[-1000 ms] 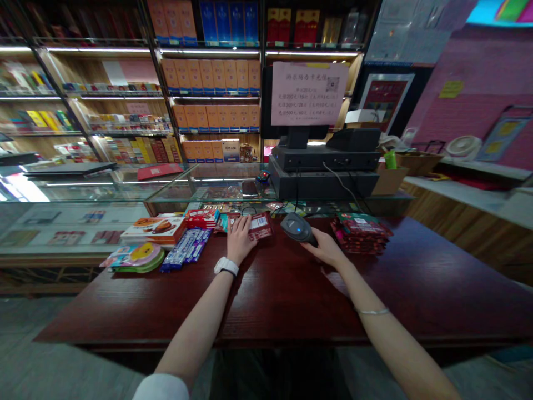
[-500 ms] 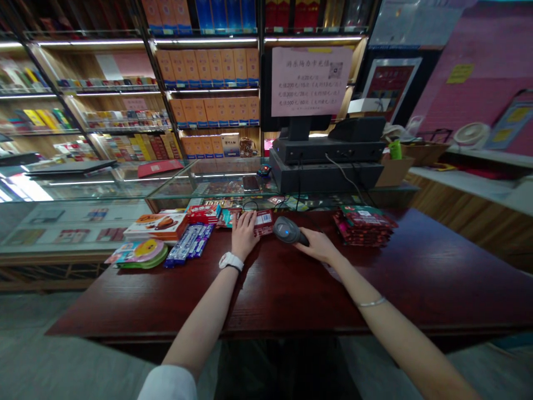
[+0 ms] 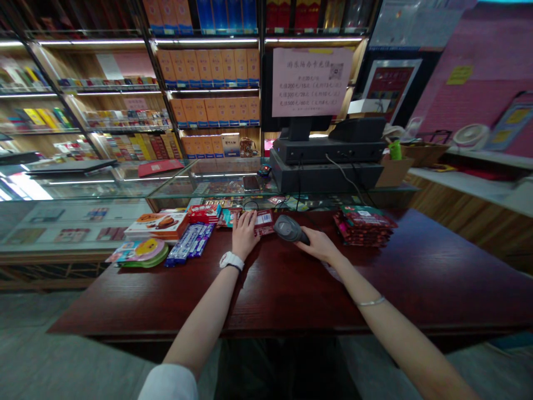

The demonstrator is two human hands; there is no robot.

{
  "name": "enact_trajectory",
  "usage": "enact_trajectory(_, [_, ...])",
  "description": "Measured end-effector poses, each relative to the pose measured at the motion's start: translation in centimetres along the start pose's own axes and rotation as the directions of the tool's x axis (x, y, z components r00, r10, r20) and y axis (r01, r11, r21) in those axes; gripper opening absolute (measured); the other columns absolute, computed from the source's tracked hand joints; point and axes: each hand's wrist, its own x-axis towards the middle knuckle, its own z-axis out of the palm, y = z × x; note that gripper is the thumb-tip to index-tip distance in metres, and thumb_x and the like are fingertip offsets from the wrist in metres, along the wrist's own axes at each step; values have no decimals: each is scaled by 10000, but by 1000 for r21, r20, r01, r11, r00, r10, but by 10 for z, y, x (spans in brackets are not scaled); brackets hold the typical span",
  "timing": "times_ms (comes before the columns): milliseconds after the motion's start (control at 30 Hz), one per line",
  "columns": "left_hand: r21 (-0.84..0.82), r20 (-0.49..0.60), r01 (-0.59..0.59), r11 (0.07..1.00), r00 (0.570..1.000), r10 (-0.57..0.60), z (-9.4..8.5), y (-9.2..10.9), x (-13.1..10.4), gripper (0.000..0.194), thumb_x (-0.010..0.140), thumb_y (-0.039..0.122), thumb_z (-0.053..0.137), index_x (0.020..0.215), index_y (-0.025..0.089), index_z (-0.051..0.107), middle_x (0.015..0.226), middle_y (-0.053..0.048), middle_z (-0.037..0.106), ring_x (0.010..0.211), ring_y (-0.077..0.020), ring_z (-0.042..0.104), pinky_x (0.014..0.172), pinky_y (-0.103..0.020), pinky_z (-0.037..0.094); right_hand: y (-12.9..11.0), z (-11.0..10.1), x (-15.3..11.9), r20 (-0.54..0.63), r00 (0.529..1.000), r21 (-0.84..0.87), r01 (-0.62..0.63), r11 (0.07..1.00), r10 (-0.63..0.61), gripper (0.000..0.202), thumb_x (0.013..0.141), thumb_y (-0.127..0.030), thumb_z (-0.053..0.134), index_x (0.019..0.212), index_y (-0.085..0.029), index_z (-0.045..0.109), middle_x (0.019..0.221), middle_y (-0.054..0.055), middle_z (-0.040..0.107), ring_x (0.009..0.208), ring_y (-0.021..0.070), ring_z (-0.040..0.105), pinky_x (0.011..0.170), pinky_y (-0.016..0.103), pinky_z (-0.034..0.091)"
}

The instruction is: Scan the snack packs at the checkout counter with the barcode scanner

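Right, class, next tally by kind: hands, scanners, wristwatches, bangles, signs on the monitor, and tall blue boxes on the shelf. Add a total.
Hands: 2 (left hand, right hand)
Scanner: 1
Wristwatch: 1
Bangle: 1
Sign: 1
Blue boxes: 4
Total: 10

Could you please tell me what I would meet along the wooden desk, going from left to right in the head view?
Colourful packs, blue-wrapped bars, left hand, visible end of the brown packet, scanner, right hand, stack of dark red packets.
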Motion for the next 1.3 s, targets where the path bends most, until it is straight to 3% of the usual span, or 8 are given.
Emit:
enact_trajectory(167, [-14,-11,-5,1000,1000,5,-1,0,0,718,748,239,628,1437,166,439,1416,-114,539,1336,-303,448,1224,-520,155,2,2,-1,-14,1000,10,13,1000,-13,353,873,-406,565,1159,-202,600,1093,107,726,965,282,703,813,348,513])
enact_trajectory(433, [-12,1,-3,1000,1000,3,-2,0,1,708,748,231,631,1428,153,450,1419,-116,539,1335,-309,448,1222,-518,155,13,4,0,-123,990,125,80,989,-64,487,842,-324,587,1312,-214,529,1295,114,643,1167,289,627,988,426,492])
enact_trajectory(567, [-24,9,9,1000,1000,-8,-1,-1,1,710,755,250,635,1432,163,444,1438,-105,524,1346,-310,435,1218,-530,153,23,-5,-3,-100,985,170,158,973,-143,484,817,-253,578,1298,-214,545,1268,112,644,1193,275,596,1087,493,400])
enact_trajectory(700, [-23,19,19,1000,1000,-18,-1,1,3,707,756,267,637,1430,163,451,1420,-113,538,1338,-316,442,1214,-530,160,41,-8,-18,-26,993,164,117,980,-115,516,791,-161,524,1298,-254,552,1278,95,639,1231,276,567,1144,653,187])
enact_trajectory(800, [-27,16,2,1000,1000,-1,-2,2,3,707,757,278,637,1431,169,452,1411,-113,545,1333,-315,446,1217,-521,151,60,-5,-32,16,995,168,96,981,-100,576,766,-99,479,1307,-279,561,1349,82,606,1337,286,481,1136,693,119])
enact_trajectory(1000, [-37,16,-28,999,999,29,0,1,2,712,763,301,630,1437,167,445,1431,-114,525,1346,-322,428,1217,-517,134,86,-3,-52,12,984,260,168,951,-177,667,722,-7,420,1287,-305,612,1437,22,543,1441,233,340,1171,578,243])
enact_trajectory(1300, [-35,29,-43,998,999,44,-5,2,1,730,746,289,633,1438,148,445,1418,-135,536,1337,-331,440,1215,-525,136,96,-13,-70,50,991,337,101,936,-124,602,766,-18,461,1267,-298,640,1402,2,574,1408,216,395,1180,498,304])
